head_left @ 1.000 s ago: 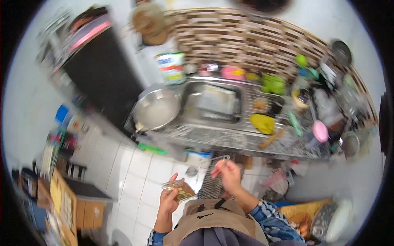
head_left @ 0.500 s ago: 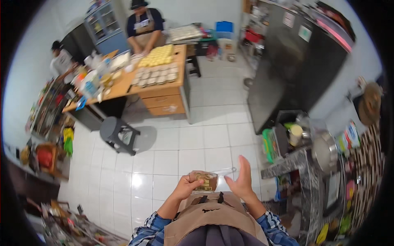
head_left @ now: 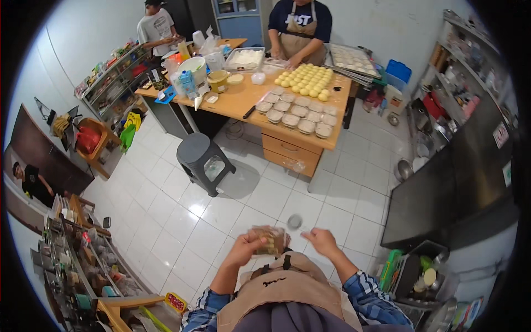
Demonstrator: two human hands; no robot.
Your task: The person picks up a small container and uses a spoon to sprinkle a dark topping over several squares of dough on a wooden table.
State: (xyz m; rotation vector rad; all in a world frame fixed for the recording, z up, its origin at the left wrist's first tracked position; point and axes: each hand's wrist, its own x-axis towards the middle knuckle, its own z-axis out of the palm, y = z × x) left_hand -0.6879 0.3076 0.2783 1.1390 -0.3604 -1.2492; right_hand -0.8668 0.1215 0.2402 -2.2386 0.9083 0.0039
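The person's left hand (head_left: 244, 249) grips a brown packet (head_left: 270, 242) before the apron (head_left: 298, 275), while the right hand (head_left: 323, 243) seems to pinch what looks like a small strainer (head_left: 295, 222), so a loosened fingertip hold could drop it onto the tiled floor (head_left: 265, 202).

The left grip (head_left: 241, 252) holds a brown, partly clear packet (head_left: 270, 243); the right grip (head_left: 324, 243), near it, pinches a small round grey utensil (head_left: 295, 222). Ahead-left of both stands a grey stool (head_left: 199, 150); beyond, a wooden desk (head_left: 235, 103).
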